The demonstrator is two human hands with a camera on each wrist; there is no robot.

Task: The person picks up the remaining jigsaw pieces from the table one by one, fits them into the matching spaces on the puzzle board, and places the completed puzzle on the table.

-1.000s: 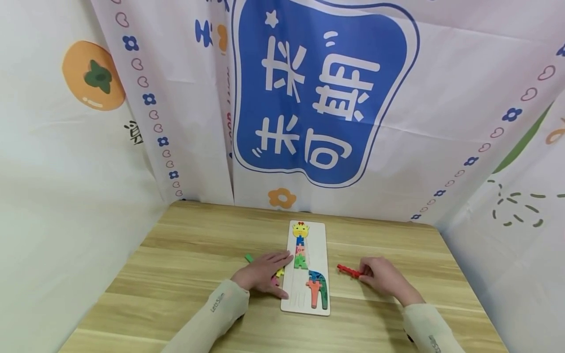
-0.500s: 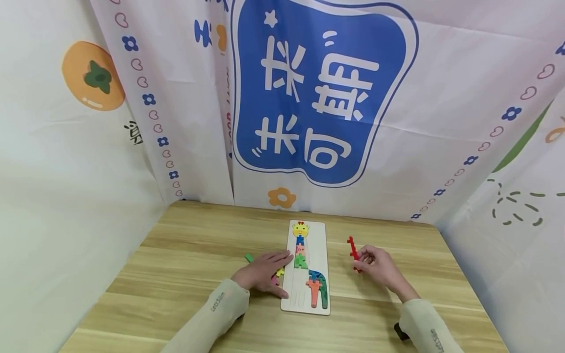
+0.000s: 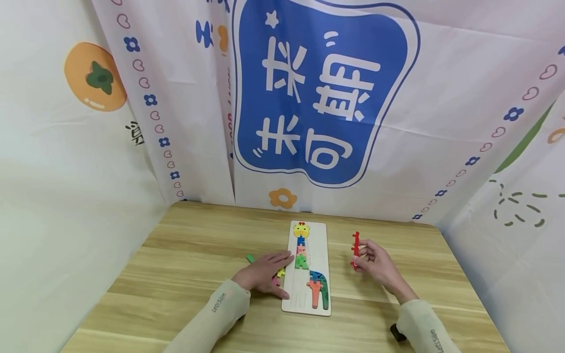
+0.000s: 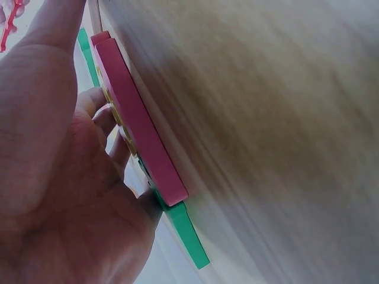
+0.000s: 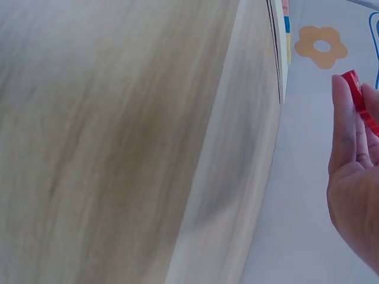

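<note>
A white puzzle board (image 3: 317,247) lies on the table, a giraffe partly built on it: a yellow head (image 3: 301,230), neck pieces, a blue-and-green rump and an orange leg. My right hand (image 3: 378,267), off to the board's right, pinches a long red puzzle piece (image 3: 356,239) between thumb and fingers, its length pointing away from me. Fingers spread, my left hand (image 3: 263,272) rests with its fingertips and thumb at the board's left edge. Under its palm are loose pieces, among them a pink piece (image 4: 136,121), a green piece (image 4: 190,236) and a yellow piece (image 3: 281,272).
The wood-grain table (image 3: 190,255) stretches to both sides of the board. Printed white cloth (image 3: 441,122) hangs behind it and along both sides. A dark wrist device (image 3: 398,333) shows beneath the right sleeve.
My right hand has moved slightly away from me and turned the red piece from lying crosswise to pointing away from me. My left hand and the board stay put.
</note>
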